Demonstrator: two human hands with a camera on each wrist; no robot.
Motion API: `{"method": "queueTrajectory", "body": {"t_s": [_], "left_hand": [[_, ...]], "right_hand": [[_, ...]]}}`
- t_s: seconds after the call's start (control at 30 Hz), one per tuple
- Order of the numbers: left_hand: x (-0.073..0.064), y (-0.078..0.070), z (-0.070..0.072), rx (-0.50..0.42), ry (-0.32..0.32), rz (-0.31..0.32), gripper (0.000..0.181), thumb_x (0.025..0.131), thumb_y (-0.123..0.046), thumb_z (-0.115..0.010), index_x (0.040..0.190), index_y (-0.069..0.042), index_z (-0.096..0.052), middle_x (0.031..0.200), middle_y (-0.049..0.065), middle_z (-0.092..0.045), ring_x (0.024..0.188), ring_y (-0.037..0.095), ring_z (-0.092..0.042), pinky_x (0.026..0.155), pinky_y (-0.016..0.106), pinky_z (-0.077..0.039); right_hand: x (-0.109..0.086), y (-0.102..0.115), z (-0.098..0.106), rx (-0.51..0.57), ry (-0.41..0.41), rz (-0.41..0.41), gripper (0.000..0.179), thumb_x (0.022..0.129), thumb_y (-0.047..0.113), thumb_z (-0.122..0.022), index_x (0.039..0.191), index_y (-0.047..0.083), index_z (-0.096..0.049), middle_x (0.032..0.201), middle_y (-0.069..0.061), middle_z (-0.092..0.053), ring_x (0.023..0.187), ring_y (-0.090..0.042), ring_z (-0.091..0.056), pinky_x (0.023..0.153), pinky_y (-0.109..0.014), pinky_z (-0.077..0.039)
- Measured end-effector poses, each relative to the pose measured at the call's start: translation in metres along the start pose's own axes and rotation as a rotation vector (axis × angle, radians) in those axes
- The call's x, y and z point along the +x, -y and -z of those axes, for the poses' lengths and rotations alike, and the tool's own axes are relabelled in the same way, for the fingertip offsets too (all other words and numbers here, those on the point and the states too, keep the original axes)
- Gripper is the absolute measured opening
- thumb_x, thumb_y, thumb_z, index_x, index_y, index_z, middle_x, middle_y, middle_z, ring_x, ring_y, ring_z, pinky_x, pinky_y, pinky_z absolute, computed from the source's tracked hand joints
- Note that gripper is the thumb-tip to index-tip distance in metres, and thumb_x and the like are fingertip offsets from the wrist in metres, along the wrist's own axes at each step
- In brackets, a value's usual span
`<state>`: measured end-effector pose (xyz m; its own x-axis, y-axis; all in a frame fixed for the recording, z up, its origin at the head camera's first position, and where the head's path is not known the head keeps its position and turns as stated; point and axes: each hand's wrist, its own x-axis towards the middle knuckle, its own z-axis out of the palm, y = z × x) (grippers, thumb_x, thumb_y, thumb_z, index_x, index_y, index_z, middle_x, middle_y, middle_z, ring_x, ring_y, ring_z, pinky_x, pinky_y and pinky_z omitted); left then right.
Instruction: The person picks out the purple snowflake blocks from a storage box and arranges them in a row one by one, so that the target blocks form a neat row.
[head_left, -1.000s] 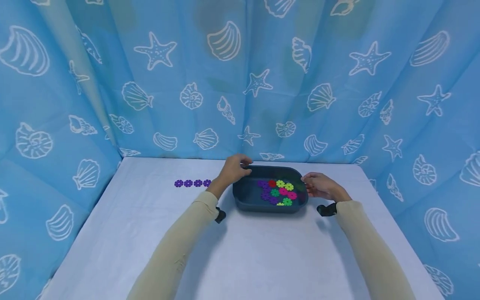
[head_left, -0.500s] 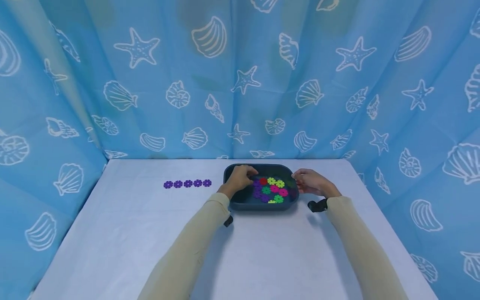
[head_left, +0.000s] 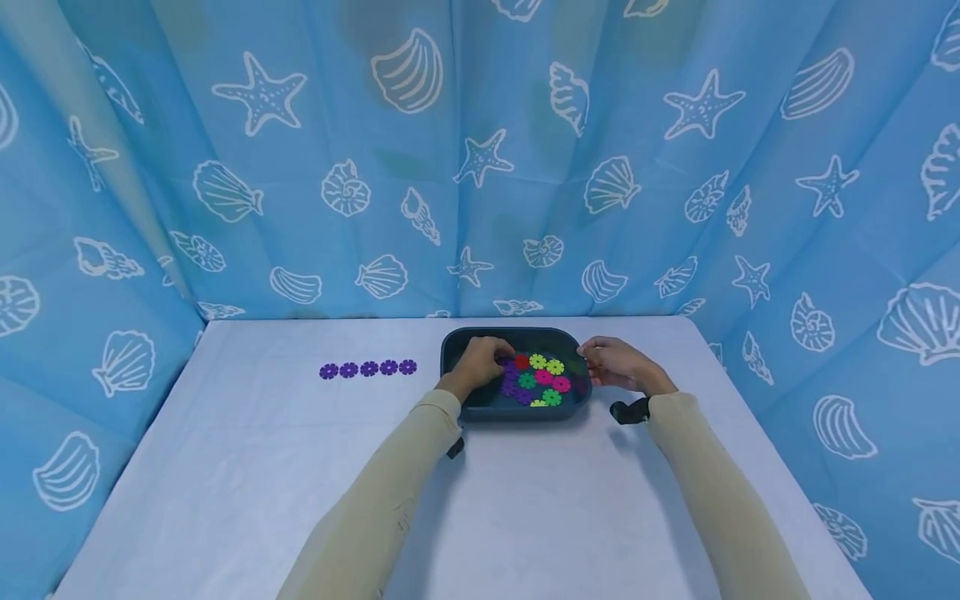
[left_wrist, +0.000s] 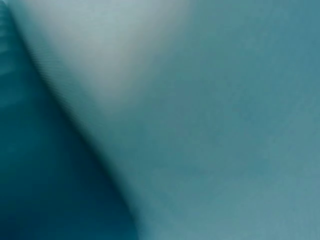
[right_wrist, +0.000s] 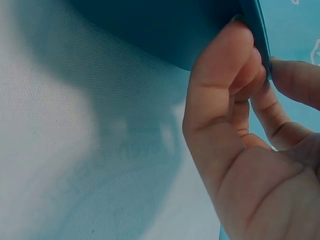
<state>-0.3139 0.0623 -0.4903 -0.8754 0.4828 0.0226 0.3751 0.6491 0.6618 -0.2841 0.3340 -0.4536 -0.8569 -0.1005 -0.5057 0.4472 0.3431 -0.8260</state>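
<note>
A: What does the foreground show?
B: Beige sleeves (head_left: pixel 371 512) extend over a white tablecloth (head_left: pixel 562 517), the right hand (head_left: pixel 621 365) pinching the right rim of a dark tray (head_left: pixel 521 414) between thumb and bent fingers.
A: And the left hand (head_left: pixel 472 365)?
B: Inside the tray, fingers bent down at purple flower discs (head_left: pixel 510 385) — whether they grip one, I cannot tell. Multicolored flower discs (head_left: pixel 543 377) lie alongside.
A: Beyond?
B: Five purple discs (head_left: pixel 369 368) lined up left of the tray — a seashell-print curtain (head_left: pixel 300 208) behind.

2 long, plain beige sleeves (head_left: pixel 375 500) and 2 small black wrist cameras (head_left: pixel 630 412), seemingly rounded.
</note>
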Motion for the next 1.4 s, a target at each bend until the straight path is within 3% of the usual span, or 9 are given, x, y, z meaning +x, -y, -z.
{"method": "queueTrajectory", "body": {"t_s": [0.23,0.4,0.63,0.73,0.9,1.07,1.23,1.4], "left_hand": [[-0.001,0.003,0.002,0.045,0.002,0.022,0.028,0.088,-0.004,-0.071,0.116,-0.009,-0.070,0.117,0.006,-0.067,0.107,0.018,-0.060,0.098,0.032,-0.048],[-0.002,0.000,0.011,0.044,-0.006,-0.013,0.029,0.087,-0.006,-0.072,0.116,-0.007,-0.070,0.115,0.006,-0.067,0.106,0.018,-0.061,0.097,0.033,-0.049],[-0.004,-0.008,0.048,0.043,-0.051,-0.113,0.031,0.088,-0.005,-0.071,0.119,-0.003,-0.068,0.117,0.009,-0.066,0.109,0.021,-0.061,0.096,0.033,-0.050],[-0.008,-0.002,0.070,0.049,-0.103,-0.131,0.031,0.087,-0.005,-0.071,0.119,-0.004,-0.068,0.117,0.009,-0.067,0.109,0.022,-0.062,0.095,0.034,-0.050],[-0.024,0.018,0.108,0.019,-0.184,-0.104,0.033,0.086,-0.001,-0.071,0.118,-0.002,-0.067,0.118,0.011,-0.066,0.109,0.025,-0.062,0.095,0.035,-0.050],[-0.051,0.050,0.141,0.017,-0.230,-0.035,0.034,0.086,0.001,-0.070,0.119,0.000,-0.065,0.119,0.014,-0.065,0.112,0.028,-0.061,0.096,0.037,-0.050],[-0.085,0.087,0.165,0.022,-0.248,0.139,0.035,0.088,-0.001,-0.068,0.122,-0.002,-0.063,0.122,0.013,-0.063,0.117,0.029,-0.057,0.099,0.041,-0.047],[-0.121,0.123,0.179,0.053,-0.276,0.273,0.036,0.089,-0.002,-0.068,0.124,-0.002,-0.061,0.124,0.016,-0.060,0.120,0.033,-0.054,0.101,0.045,-0.045]], "right_hand": [[-0.001,0.003,-0.004,0.003,-0.001,0.007,0.034,0.104,0.022,-0.045,0.130,-0.001,-0.043,0.106,-0.016,-0.050,0.084,-0.023,-0.054,0.074,-0.029,-0.055],[0.000,0.004,-0.006,-0.010,-0.005,0.013,0.036,0.104,0.024,-0.046,0.130,-0.001,-0.043,0.106,-0.016,-0.050,0.085,-0.023,-0.054,0.074,-0.029,-0.055],[-0.003,0.002,-0.002,-0.049,-0.004,0.007,0.039,0.105,0.024,-0.043,0.133,-0.003,-0.041,0.110,-0.017,-0.049,0.088,-0.023,-0.054,0.077,-0.029,-0.055],[-0.002,0.001,-0.003,-0.051,0.003,0.005,0.038,0.105,0.023,-0.042,0.133,-0.003,-0.040,0.109,-0.017,-0.049,0.088,-0.023,-0.054,0.078,-0.029,-0.055],[-0.001,-0.001,-0.004,-0.053,0.017,0.013,0.038,0.105,0.023,-0.044,0.132,-0.003,-0.040,0.110,-0.018,-0.049,0.087,-0.023,-0.054,0.078,-0.030,-0.055],[-0.003,-0.003,-0.002,-0.063,0.019,0.013,0.039,0.105,0.023,-0.043,0.133,-0.004,-0.039,0.110,-0.018,-0.047,0.089,-0.023,-0.052,0.078,-0.029,-0.055],[-0.005,-0.001,-0.002,-0.064,0.016,0.015,0.041,0.105,0.024,-0.043,0.134,-0.004,-0.038,0.112,-0.019,-0.046,0.090,-0.024,-0.052,0.079,-0.030,-0.055],[-0.003,0.004,-0.006,-0.060,0.022,0.015,0.041,0.105,0.024,-0.045,0.134,-0.004,-0.038,0.113,-0.021,-0.046,0.089,-0.023,-0.052,0.078,-0.030,-0.055]]}}
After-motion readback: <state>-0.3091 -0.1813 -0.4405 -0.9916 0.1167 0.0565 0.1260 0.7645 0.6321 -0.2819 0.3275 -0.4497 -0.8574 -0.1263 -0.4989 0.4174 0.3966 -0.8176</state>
